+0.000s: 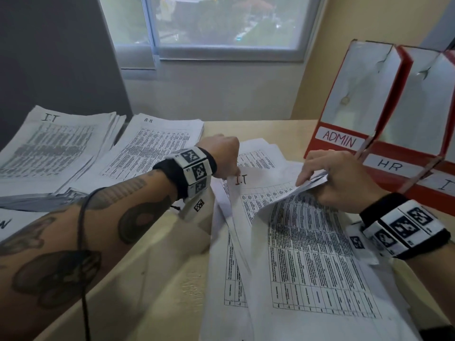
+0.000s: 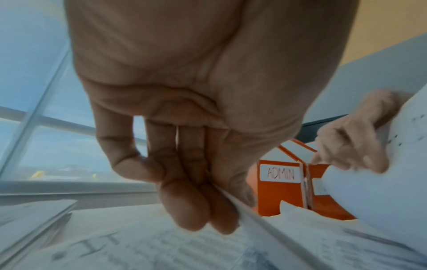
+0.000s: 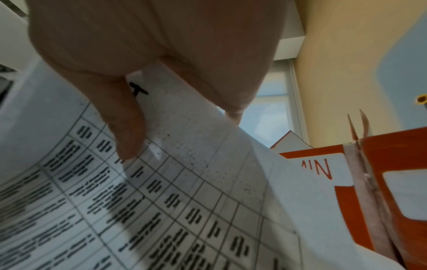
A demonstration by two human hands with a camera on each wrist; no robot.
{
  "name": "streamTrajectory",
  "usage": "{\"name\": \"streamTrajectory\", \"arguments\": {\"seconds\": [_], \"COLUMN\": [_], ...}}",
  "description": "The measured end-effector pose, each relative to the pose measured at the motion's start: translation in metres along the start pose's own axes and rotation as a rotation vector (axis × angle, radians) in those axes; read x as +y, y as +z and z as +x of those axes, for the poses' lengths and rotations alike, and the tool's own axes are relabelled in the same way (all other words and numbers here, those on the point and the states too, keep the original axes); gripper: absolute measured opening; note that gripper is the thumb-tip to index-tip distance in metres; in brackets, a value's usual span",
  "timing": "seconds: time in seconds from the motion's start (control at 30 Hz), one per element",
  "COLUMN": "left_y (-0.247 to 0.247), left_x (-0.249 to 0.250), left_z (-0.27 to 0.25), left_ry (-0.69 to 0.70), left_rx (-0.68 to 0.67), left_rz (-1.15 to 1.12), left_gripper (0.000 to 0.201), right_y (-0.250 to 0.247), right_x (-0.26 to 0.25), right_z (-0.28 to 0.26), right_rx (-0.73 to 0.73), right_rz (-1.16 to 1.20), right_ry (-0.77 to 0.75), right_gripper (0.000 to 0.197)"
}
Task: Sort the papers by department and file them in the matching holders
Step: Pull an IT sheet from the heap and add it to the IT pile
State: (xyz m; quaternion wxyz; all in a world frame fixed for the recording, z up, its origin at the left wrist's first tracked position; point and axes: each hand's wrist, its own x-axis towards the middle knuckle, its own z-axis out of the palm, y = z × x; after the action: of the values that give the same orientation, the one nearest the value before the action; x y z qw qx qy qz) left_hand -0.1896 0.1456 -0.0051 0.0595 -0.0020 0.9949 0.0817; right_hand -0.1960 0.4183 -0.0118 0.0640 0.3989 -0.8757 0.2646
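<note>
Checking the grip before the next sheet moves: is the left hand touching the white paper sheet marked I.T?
Touching. In the left wrist view the left hand pinches the edge of the white I.T sheet between fingers and thumb.

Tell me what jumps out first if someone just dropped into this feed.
Three red file holders labelled ADMIN, HR and a cut-off I stand at the table's right. In the middle both hands work a loose heap: the left hand pinches a sheet marked I.T, the right hand lifts another sheet's top edge. Sorted piles lie at the left.
</note>
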Motion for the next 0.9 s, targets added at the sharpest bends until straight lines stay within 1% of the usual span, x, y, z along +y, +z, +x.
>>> {"name": "streamTrajectory", "arguments": {"seconds": [0.1,0.17,0.27,0.33,0.4,0.47,0.53,0.6,0.77,0.9], "left_y": [-0.005,-0.01,-0.019,-0.023,-0.025,-0.024,-0.021,-0.018,-0.016,-0.013], "left_x": [0.013,0.024,0.037,0.038,0.033,0.027,0.022,0.018,0.012,0.007], "left_z": [-0.005,-0.009,-0.014,-0.017,-0.017,-0.018,-0.019,-0.019,-0.02,-0.021], "left_ry": [0.077,0.122,0.16,0.164,0.136,0.092,0.049,0.045,0.118,0.179], "left_rx": [0.051,0.074,0.131,0.144,0.128,0.091,0.068,0.052,0.02,0.033], "left_rz": [-0.027,-0.069,-0.136,-0.18,-0.246,-0.33,-0.423,-0.526,-0.687,-0.742], "left_gripper": [0.016,0.017,0.021,0.022,0.027,0.036,0.048,0.056,0.061,0.061], "right_y": [0.006,0.009,0.012,0.015,0.017,0.018,0.019,0.023,0.028,0.029], "right_x": [-0.005,-0.009,-0.012,-0.013,-0.012,-0.012,-0.012,-0.013,-0.018,-0.02], "right_z": [0.007,0.011,0.015,0.014,0.011,0.008,0.006,0.005,0.008,0.011], "right_rx": [-0.015,-0.027,-0.014,0.058,0.158,0.194,0.167,0.134,0.073,0.055], "right_rz": [0.045,0.035,0.033,0.003,-0.03,-0.023,-0.01,-0.017,-0.01,-0.022], "right_ry": [0.016,0.01,-0.016,-0.045,-0.094,-0.14,-0.151,-0.143,-0.114,-0.086], "right_gripper": [0.027,0.023,0.022,0.023,0.025,0.027,0.027,0.027,0.026,0.017]}}
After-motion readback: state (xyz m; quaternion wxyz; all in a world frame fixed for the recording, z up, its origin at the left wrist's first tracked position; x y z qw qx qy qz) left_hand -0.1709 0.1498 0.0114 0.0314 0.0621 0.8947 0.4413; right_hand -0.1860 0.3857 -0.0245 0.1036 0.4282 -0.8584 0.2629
